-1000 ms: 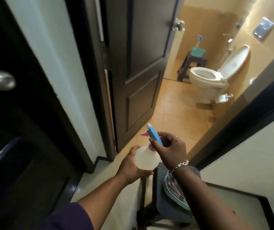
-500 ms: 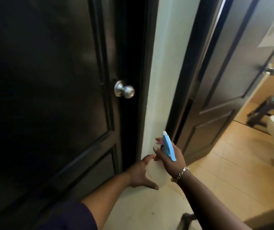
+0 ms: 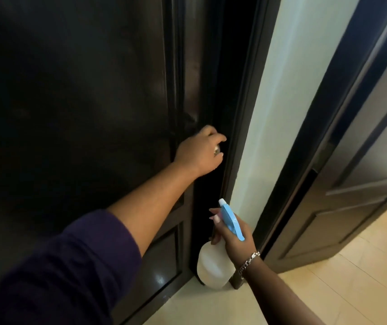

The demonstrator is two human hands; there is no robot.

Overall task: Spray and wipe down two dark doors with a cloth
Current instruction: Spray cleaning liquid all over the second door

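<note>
Holding the spray bottle (image 3: 213, 266) low and near the body, the right hand (image 3: 237, 238) is wrapping its fingers round the neck under the blue top (image 3: 231, 219). It is probably being kept ready to squirt. A bracelet (image 3: 248, 261) is hanging on that wrist. Farther out, the left hand (image 3: 199, 153) is curling round something at the edge of the near dark door (image 3: 82, 113). It is likely the knob, but the hand is hiding it, so I cannot tell. Maybe the hand is steadying the door. Past the pale wall (image 3: 279, 113), the second dark door (image 3: 361, 184) is standing open over the tan floor (image 3: 351, 277). No cloth is showing.
</note>
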